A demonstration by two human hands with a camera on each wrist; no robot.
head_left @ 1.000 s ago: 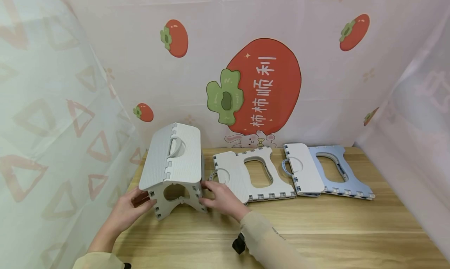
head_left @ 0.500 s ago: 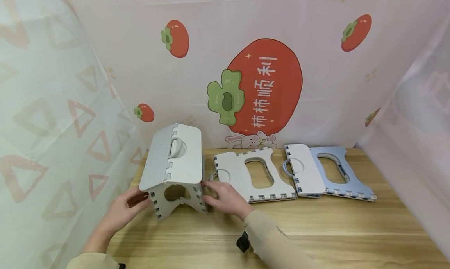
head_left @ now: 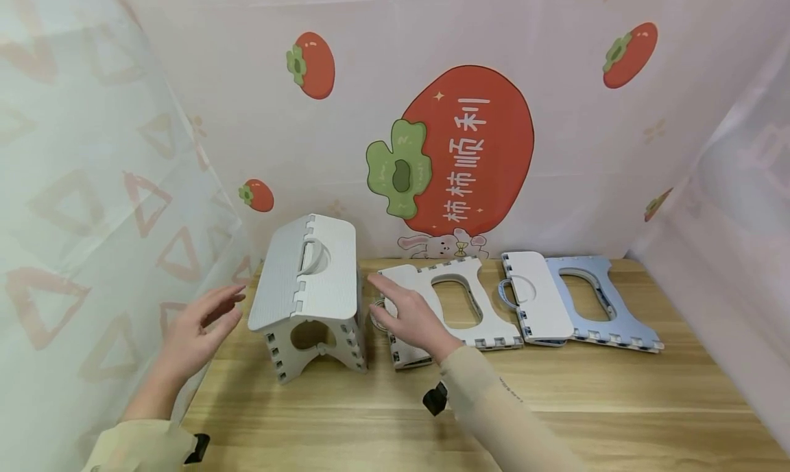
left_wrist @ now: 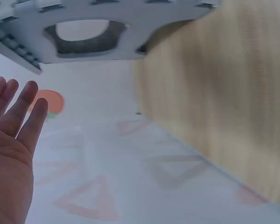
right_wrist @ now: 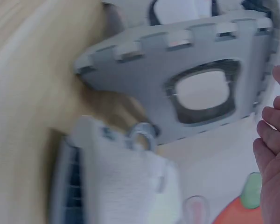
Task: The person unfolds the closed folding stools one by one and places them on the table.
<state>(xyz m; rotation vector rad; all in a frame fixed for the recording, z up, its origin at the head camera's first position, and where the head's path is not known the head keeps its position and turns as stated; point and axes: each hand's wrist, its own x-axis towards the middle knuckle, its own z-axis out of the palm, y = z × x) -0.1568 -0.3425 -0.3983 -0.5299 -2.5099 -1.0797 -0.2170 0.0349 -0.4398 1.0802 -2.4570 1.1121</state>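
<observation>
A white folding stool (head_left: 336,290) stands upright on its legs at the left of the wooden table, its two seat panels meeting along a hinge with a carry handle. My left hand (head_left: 200,324) hovers left of the stool, apart from it, fingers loosely extended; the left wrist view shows the palm bare. To the right of the stool, my right hand (head_left: 410,317) is raised with nothing in its grasp, overlapping part of a folded white stool (head_left: 490,324) in the head view. In the right wrist view, the standing stool's side (right_wrist: 154,60) is separate from the fingers.
Farther right lies a folded stool with blue legs (head_left: 626,317) and a white seat. The wooden table (head_left: 592,403) extends toward the front. Printed cloth walls (head_left: 555,19) enclose the table at the back and both sides.
Both hands have moved away from the standing stool, the left one to the left and the right one up and to the right. The stool stays standing.
</observation>
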